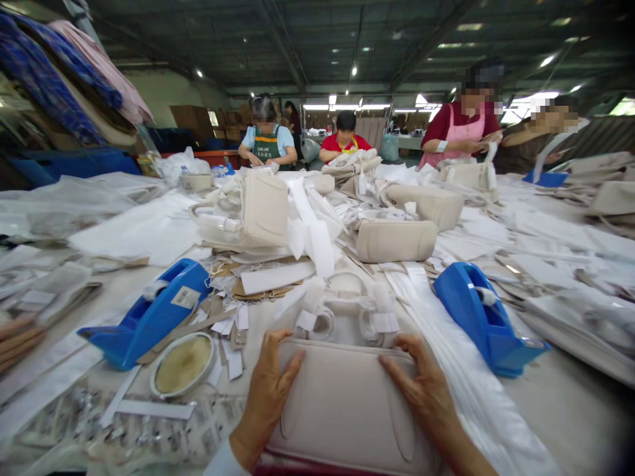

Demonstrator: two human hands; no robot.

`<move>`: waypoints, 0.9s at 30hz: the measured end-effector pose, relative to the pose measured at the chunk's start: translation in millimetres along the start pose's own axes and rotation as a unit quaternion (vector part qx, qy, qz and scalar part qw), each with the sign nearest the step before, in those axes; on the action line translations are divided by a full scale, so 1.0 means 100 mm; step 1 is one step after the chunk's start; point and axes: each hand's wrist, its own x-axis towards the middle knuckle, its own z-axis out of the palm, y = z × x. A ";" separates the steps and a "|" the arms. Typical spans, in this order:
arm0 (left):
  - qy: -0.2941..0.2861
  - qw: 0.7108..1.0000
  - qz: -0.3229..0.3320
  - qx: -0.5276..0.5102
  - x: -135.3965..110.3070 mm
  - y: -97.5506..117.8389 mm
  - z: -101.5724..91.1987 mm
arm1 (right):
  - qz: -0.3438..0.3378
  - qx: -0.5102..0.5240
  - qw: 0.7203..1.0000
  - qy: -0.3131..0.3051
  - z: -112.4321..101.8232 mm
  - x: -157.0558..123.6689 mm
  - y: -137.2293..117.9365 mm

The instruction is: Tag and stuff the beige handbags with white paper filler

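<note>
Left hand (270,393), right hand (421,390) spread, beige handbag (342,410) between, touching both; grip unclear.

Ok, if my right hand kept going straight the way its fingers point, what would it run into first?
Your right hand already rests on the beige handbag; just past its top edge, it would probably meet the paper-wrapped strap lying there, though depth is unclear.

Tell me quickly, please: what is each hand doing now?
Left hand: open, fingers spread on the beige rectangular handbag.
Right hand: open, fingers spread on the same handbag.
</note>
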 end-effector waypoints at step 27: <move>-0.074 0.973 -0.001 0.216 0.80 0.27 0.09 | -0.271 -0.002 0.952 -0.140 0.53 0.33 -0.55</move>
